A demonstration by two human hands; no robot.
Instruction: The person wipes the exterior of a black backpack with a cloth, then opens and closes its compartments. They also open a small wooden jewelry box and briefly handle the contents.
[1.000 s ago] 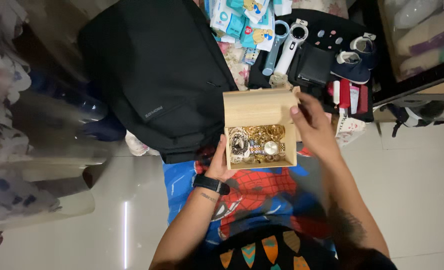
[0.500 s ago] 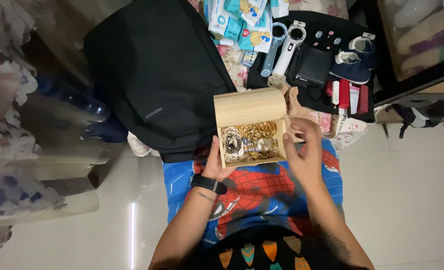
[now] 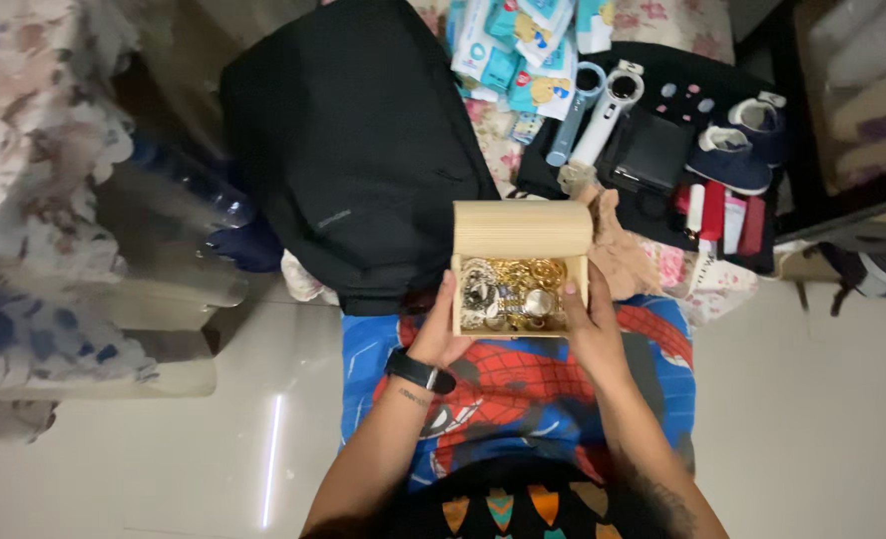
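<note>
Head camera looks straight down at a person holding a small wooden box (image 3: 520,268) between both hands, just above a blue and red cartoon blanket (image 3: 523,389) on their lap. The left hand (image 3: 439,331) cups the box's left side, thumb up along the wall, fingers wrapped under where they can't be seen. The right hand (image 3: 589,324) does the same on the other side, thumb resting on the right edge. Both hands are closed snugly around the box, nothing else in them. Gripping it from both sides looks like a way to keep it level, since the lid (image 3: 522,229) is flipped back and the inside is piled with gold jewelry (image 3: 519,271) plus a watch (image 3: 537,301) with a pale dial. Tip it and that stuff would probably slide out.

Around it things are pretty crowded. A black backpack (image 3: 353,150) sits just past the box to the left, nearly touching the lid's corner. Further out there's a heap of blue and white packets (image 3: 513,50), two tube-shaped gadgets (image 3: 593,115), a black wallet (image 3: 653,150), a pair of tiny navy shoes (image 3: 742,140) and some small red items (image 3: 727,210). A crumpled tan cloth (image 3: 623,250) lies right beside the box on the right. The left wrist has a black band (image 3: 420,370). Floor is pale glossy tile (image 3: 832,399).
</note>
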